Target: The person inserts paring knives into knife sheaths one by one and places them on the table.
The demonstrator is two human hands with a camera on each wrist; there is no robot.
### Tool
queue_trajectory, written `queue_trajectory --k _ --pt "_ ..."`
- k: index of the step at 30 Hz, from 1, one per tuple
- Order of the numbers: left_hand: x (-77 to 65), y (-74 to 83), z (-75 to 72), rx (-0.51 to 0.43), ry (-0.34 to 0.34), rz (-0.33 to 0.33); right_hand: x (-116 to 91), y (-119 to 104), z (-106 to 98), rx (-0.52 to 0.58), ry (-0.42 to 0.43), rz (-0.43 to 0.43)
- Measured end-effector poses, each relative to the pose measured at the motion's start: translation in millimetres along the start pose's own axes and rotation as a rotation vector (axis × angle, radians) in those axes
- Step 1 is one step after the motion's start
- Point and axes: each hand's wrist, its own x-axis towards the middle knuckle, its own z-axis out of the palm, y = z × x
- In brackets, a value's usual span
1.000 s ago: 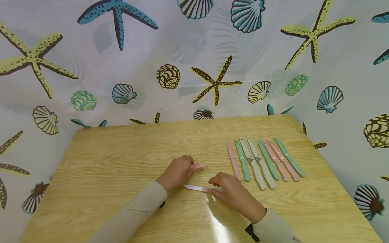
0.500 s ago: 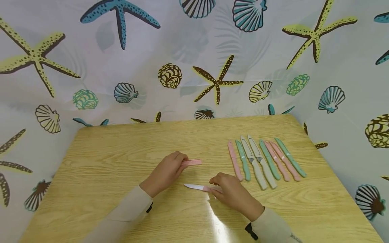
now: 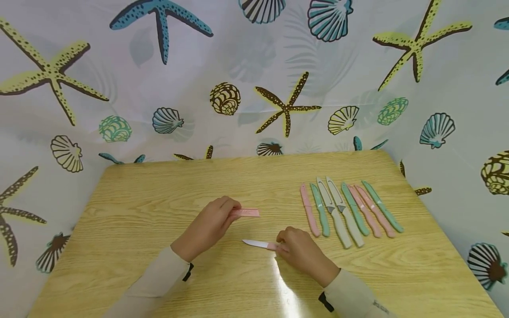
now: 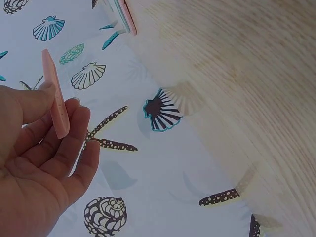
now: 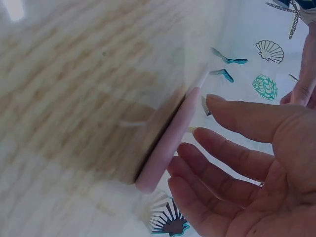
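My left hand (image 3: 207, 227) pinches a pink knife sheath (image 3: 247, 213) between thumb and fingers, held above the table left of centre. In the left wrist view the sheath (image 4: 55, 94) stands nearly upright in the grip. A small knife with a white blade (image 3: 256, 243) and pink handle (image 3: 272, 246) lies on the table, its tip toward the left. My right hand (image 3: 307, 252) is at the handle end. The right wrist view shows the pink handle (image 5: 170, 138) on the tabletop beside my fingertips (image 5: 183, 150), with thumb and fingers spread apart.
To the right lies a row of several sheathed knives: pink (image 3: 309, 210), green (image 3: 320, 210) and white-handled ones (image 3: 339, 227). The wooden table (image 3: 159, 190) backs onto a cloth (image 3: 191, 57) printed with starfish and shells.
My left hand has moved left and slightly away from me with the sheath, farther from the blade. The right hand stays by the handle, its fingers shifting slightly.
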Motion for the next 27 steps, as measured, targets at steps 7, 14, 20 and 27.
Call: queue_trajectory --k 7,14,20,27 --pt "-4.7 -1.7 -4.3 -0.016 0.019 0.033 0.5 3.4 8.2 -0.003 -0.019 0.009" --pt "-9.2 -3.0 -2.8 -0.025 0.018 0.036 0.5 5.3 10.6 0.006 -0.031 0.021" --pt "-12.1 -2.5 -0.5 -0.033 0.016 0.018 -0.2 4.7 9.8 -0.011 -0.03 0.015" --pt "-12.2 -2.3 0.1 -0.022 -0.007 0.011 -2.2 5.2 8.9 -0.049 0.001 -0.028"
